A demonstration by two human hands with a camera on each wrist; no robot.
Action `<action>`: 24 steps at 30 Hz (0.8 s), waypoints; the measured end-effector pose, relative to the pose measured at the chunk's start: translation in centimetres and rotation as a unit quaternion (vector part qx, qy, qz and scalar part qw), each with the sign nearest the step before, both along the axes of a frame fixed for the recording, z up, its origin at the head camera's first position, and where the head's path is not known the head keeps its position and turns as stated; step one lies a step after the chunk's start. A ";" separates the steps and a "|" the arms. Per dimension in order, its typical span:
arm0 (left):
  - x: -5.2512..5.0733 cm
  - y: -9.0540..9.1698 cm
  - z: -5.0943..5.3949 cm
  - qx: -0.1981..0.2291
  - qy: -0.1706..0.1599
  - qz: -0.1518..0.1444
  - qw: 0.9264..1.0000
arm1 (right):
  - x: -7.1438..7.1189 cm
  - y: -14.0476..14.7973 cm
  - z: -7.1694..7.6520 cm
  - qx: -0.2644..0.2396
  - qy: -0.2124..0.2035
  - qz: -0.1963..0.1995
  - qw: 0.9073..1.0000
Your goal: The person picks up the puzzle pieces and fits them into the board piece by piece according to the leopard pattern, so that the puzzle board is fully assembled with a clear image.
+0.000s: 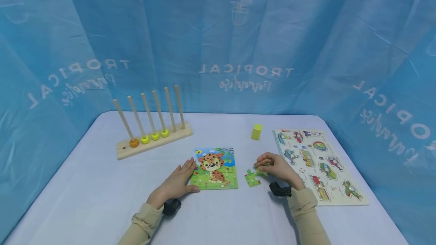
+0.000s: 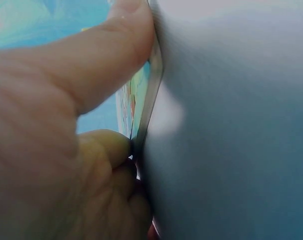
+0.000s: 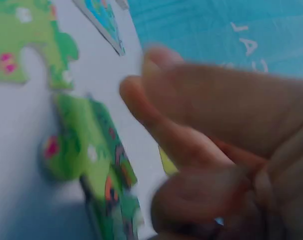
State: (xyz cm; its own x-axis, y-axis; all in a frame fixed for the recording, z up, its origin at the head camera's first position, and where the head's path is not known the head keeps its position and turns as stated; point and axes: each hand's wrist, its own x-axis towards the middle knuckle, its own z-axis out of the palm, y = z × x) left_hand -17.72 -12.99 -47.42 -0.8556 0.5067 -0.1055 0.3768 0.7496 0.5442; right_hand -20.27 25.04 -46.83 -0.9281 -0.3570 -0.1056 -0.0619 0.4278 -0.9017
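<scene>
A leopard jigsaw puzzle [image 1: 214,169] lies in its tray at the middle of the table. My left hand [image 1: 178,179] rests against its left side, and in the left wrist view the thumb [image 2: 116,45] touches the tray's edge. To the right, a loose green puzzle piece [image 1: 252,179] lies flat. Over a second green piece [image 1: 263,170] hovers my right hand [image 1: 277,167], its fingers loosely bent. In the right wrist view that tilted piece [image 3: 89,150] appears apart from the blurred fingers, which show nothing between them.
A wooden peg stand [image 1: 154,141] with one orange and several yellow beads stands at the back left. Behind the right hand is a yellow block [image 1: 256,131]. A vehicle knob-puzzle board [image 1: 303,169] lies at the right. Blue curtain [image 1: 218,41] surrounds the table's back and sides.
</scene>
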 end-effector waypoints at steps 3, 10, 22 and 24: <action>0.0 -0.2 0.1 0.000 -0.004 0.000 1.000 | 0.9 0.5 -0.1 0.001 -0.004 0.061 0.998; 0.1 0.0 0.2 0.010 -0.007 0.007 1.000 | 1.7 -1.3 0.1 0.109 0.071 0.056 0.990; 0.2 0.3 0.3 0.000 -0.004 0.010 1.000 | 0.5 -3.7 0.4 0.206 0.068 -0.026 0.976; 0.3 0.2 0.3 0.001 -0.004 0.012 1.000 | -0.4 -4.3 0.2 0.204 0.075 -0.057 0.974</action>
State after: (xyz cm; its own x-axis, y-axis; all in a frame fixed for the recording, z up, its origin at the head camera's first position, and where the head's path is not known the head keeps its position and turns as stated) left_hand -17.46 -12.78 -47.08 -0.8665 0.4863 -0.1122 0.3543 0.7577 0.5481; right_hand -20.62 20.77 -46.63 -0.9750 -0.2082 -0.0773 -0.1116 0.7605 -0.6396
